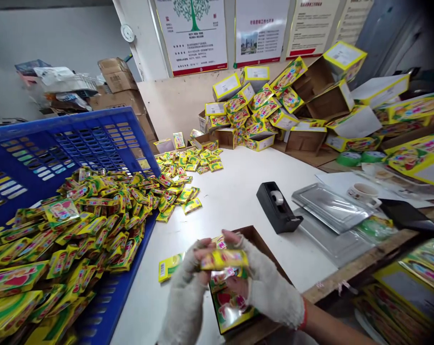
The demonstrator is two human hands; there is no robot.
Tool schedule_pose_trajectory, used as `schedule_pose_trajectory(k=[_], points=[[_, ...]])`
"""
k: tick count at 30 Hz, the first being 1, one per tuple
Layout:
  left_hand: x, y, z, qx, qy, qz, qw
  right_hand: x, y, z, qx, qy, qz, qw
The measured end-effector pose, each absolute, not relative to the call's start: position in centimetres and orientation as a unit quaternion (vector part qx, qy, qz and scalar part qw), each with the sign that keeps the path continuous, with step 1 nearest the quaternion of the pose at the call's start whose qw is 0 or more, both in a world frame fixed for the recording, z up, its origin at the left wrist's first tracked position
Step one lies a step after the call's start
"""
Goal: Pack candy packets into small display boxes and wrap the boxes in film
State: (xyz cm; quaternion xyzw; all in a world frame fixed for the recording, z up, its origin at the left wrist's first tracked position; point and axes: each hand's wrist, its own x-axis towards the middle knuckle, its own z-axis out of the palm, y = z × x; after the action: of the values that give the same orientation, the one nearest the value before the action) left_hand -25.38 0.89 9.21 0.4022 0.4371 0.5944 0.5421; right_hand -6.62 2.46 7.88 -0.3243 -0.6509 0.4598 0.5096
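Both of my hands wear white fingerless gloves and meet over an open carton [255, 235] at the table's near side. My left hand [191, 273] grips the left end of a small yellow box [224, 260], slightly blurred. Around the right end of that same box, the fingers of my right hand [262, 273] are closed. Beneath them, green and red packs [233, 306] lie flat inside the carton. Another yellow box [170, 267] with a barcode rests on the table beside my left hand, partly hidden by it.
A blue crate [129, 278] heaped with small yellow boxes stands at left, some spilling onto the white table [231, 191]. A black tape dispenser [278, 208] and clear plastic trays [332, 206] lie right. Empty display cartons [256, 108] are piled at the back.
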Motion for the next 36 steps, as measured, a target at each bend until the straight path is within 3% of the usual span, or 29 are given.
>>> schedule_pose_trajectory(k=[4,7,10,14,22,26,36], points=[[-21.4,-0.7,9.1,0.211,0.399,0.613,0.648,-7.6,2.0,7.9,-0.273,-0.788,0.164,0.527],[-20.4,-1.2,8.4,0.111,0.324,0.639,0.689,-7.4,1.5,7.5,-0.287,-0.833,-0.019,0.473],[-20.2,-1.9,8.2,0.122,0.32,0.65,0.679,-6.7,0.8,7.8,-0.268,-0.86,0.032,0.433],[-20.8,-2.5,9.2,0.083,0.286,0.62,0.726,-5.5,0.7,9.4,-0.269,-0.844,0.133,0.444],[-21.8,-2.9,9.8,0.118,0.184,0.56,0.799,-5.0,1.4,11.2,-0.19,-0.874,0.104,0.436],[-22.1,-3.1,10.0,0.102,0.156,0.551,0.813,-5.1,0.9,10.8,-0.168,-0.85,0.139,0.479],[-21.2,-3.5,10.4,0.128,0.214,0.602,0.758,-5.6,0.8,10.7,-0.186,-0.835,0.15,0.497]])
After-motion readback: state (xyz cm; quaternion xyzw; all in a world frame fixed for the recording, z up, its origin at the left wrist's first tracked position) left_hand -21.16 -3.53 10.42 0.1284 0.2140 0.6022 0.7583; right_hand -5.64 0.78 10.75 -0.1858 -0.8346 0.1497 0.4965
